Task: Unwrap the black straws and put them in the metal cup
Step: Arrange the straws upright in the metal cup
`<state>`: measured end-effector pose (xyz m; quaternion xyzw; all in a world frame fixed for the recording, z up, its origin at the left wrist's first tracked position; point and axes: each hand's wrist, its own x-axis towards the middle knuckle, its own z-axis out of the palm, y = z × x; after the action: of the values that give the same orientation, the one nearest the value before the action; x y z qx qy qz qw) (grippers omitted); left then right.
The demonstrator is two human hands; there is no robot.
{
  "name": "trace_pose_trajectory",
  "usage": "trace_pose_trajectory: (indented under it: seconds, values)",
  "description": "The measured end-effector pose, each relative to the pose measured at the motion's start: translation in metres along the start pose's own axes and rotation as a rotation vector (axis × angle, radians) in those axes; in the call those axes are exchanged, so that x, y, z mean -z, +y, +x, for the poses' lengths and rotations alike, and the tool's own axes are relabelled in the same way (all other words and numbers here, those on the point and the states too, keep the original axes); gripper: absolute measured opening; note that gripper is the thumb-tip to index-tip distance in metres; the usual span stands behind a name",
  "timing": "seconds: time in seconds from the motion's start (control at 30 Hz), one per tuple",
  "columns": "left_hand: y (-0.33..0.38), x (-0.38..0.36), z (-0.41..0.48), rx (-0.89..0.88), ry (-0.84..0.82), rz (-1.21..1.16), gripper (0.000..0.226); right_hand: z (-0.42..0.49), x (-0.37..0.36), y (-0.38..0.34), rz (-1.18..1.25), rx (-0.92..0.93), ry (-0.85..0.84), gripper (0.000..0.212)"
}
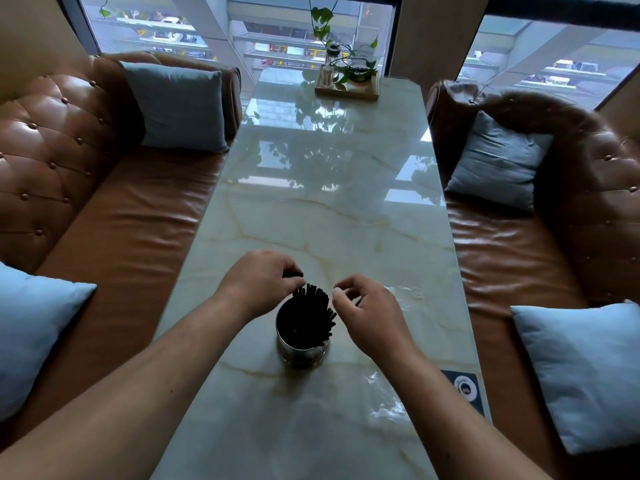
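Most black straws [313,304] already stand fanned in the metal cup [302,351] on the marble surface [329,209], clear wrapper [403,292] discarded beside; left hand [259,282] grip curled round a few more, apparently the last, right hand [367,310] grip narrow, contents unclear.

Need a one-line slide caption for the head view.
Left hand grips black straws standing in the metal cup on a marble table; right hand hovers beside them.

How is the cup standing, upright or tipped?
Upright: the cup rests on its base on the table, straws sticking out its top.
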<state>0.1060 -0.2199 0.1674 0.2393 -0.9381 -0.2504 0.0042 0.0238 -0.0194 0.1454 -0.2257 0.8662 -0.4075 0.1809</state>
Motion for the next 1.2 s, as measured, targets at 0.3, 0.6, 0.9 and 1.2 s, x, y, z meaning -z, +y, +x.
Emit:
trace_pose_trajectory:
  seconds: [0.3,0.6,0.9,1.2]
  values:
    - [-0.02,0.099,-0.006,0.2,0.366,-0.834,0.004,0.0,0.006,-0.02,0.462,0.011,-0.053,0.028]
    - [-0.006,0.013,-0.038,0.59,0.084,-1.602,0.02,0.014,-0.001,-0.062,1.099,-0.377,-0.269,0.029]
    - [-0.027,-0.033,-0.037,0.499,-0.031,-0.568,0.027,0.022,0.001,-0.045,0.104,-0.015,-0.104,0.03]
    - [-0.002,-0.038,0.005,0.127,-0.204,-0.049,0.041,0.002,-0.002,-0.002,0.082,-0.038,-0.012,0.03]
